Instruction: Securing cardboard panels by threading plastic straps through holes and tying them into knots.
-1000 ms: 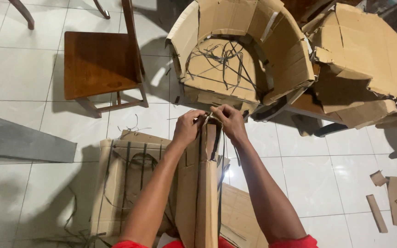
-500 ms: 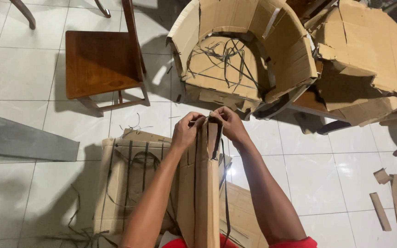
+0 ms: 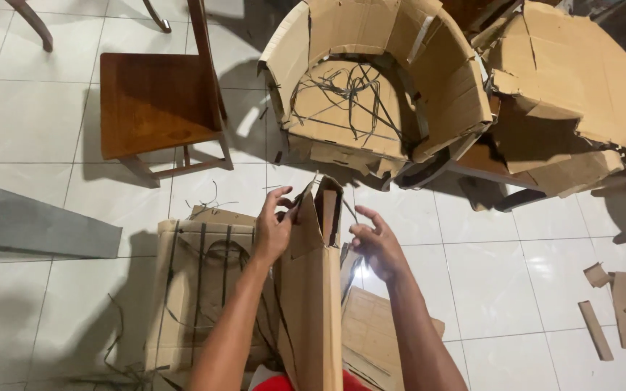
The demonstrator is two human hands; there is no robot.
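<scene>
A tall folded cardboard piece [image 3: 311,289] stands upright between my arms. My left hand [image 3: 275,226] grips its upper left edge, thumb and fingers pinching the flap. Just right of the top opening, my right hand [image 3: 375,242] hovers with fingers spread and holds nothing that I can see. Thin dark straps hang about the top of the piece. Behind my left arm lies a flat cardboard panel with dark strips [image 3: 197,289] on the floor.
A curved cardboard chair shell [image 3: 443,80] with loose dark straps inside sits ahead. Torn cardboard sheets [image 3: 566,72] pile at the right. A wooden chair [image 3: 153,101] stands at the left, a grey board [image 3: 30,224] lies further left, and cardboard scraps [image 3: 617,304] litter the white tiles.
Both hands were close together at the top of the upright piece. Now my right hand has come off and drawn to the right, open, and the top flaps have spread apart.
</scene>
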